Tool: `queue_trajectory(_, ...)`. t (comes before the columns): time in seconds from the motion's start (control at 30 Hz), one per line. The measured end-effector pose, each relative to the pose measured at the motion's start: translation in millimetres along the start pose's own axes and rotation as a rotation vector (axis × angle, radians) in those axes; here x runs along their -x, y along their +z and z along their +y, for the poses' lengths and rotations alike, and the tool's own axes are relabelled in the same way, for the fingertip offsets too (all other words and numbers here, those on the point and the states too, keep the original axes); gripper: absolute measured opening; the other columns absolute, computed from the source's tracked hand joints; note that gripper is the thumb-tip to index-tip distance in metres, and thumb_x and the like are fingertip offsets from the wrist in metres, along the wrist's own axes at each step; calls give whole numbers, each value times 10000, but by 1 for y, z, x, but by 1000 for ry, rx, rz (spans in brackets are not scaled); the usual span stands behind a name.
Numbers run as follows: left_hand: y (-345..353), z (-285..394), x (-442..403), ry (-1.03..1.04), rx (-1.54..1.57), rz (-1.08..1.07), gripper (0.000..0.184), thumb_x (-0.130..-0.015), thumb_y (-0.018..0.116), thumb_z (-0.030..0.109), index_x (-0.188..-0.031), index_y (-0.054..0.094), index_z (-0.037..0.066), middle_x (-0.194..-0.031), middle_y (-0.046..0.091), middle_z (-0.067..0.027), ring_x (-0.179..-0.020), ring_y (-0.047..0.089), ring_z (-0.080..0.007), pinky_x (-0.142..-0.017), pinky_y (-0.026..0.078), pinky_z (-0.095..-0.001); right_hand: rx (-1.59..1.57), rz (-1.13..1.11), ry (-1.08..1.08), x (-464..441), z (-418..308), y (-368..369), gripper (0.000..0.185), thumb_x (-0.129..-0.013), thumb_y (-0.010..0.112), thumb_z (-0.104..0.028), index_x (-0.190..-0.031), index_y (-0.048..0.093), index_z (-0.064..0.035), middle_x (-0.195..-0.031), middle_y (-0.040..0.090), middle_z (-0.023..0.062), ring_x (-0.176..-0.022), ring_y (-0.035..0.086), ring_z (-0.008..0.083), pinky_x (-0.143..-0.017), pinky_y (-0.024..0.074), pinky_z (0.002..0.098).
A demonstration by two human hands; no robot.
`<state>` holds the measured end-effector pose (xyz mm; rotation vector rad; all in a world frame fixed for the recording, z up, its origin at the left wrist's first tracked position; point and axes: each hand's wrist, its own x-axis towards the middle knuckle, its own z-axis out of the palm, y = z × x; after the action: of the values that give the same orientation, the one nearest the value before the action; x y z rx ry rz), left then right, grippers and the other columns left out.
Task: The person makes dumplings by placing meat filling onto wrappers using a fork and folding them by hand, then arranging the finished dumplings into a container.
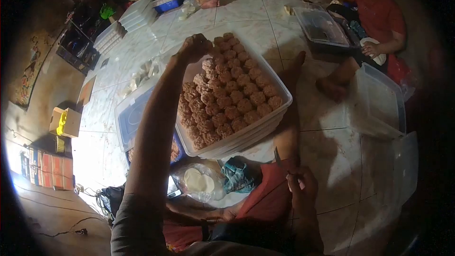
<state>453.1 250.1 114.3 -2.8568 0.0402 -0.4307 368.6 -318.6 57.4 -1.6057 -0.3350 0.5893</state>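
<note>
Lumpy brown balls [232,85] fill most of the top white tub [263,122] in front, leaving a bare bit by the left hand [196,49], its fingers bent, maybe holding something, I can't tell, while the right hand [304,188] grips a knife [277,156].

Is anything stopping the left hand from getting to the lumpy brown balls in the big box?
No, nothing that I can see. The left hand is right by the far end of the brown balls, and the box has no lid over them.
</note>
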Motion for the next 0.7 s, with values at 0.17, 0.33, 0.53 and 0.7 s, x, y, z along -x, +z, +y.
queue_trajectory(0.17, 4, -1, -9, 84, 3, 23, 140, -857, 680, 150, -994, 703, 135, -1002, 670, -114, -1000, 649, -344, -855, 546, -460, -24, -2, 12, 2, 8, -4, 176, -964, 645, -159, -1072, 633, -21, -1000, 651, 53, -929, 586, 151, -856, 482, 343)
queue_trajectory(0.33, 18, -31, 21, -15, 343, 158, 218, -900, 609, 45, -1103, 688, 61, -1020, 698, -147, -1004, 682, -285, -835, 559, -420, -39, 11, -43, 3, 1, 6, 176, -976, 642, -171, -1067, 640, -20, -983, 640, 37, -911, 573, 132, -842, 482, 326)
queue_trajectory(0.53, -154, 98, 158, -558, 741, 468, 173, -943, 666, 161, -1043, 712, 27, -850, 739, -98, -699, 691, -161, -649, 534, -315, 34, -116, -45, 17, -30, 41, 192, -989, 649, -167, -1070, 642, 6, -957, 657, 53, -820, 571, 103, -754, 496, 278)
queue_trajectory(0.7, -163, 202, 342, -1177, 732, 546, 167, -943, 698, 190, -1011, 700, 37, -801, 710, -72, -692, 645, -119, -637, 486, -275, 342, -440, -397, 20, -27, 111, 137, -983, 609, -102, -1067, 648, -1, -933, 683, 117, -825, 661, 214, -742, 514, 316)
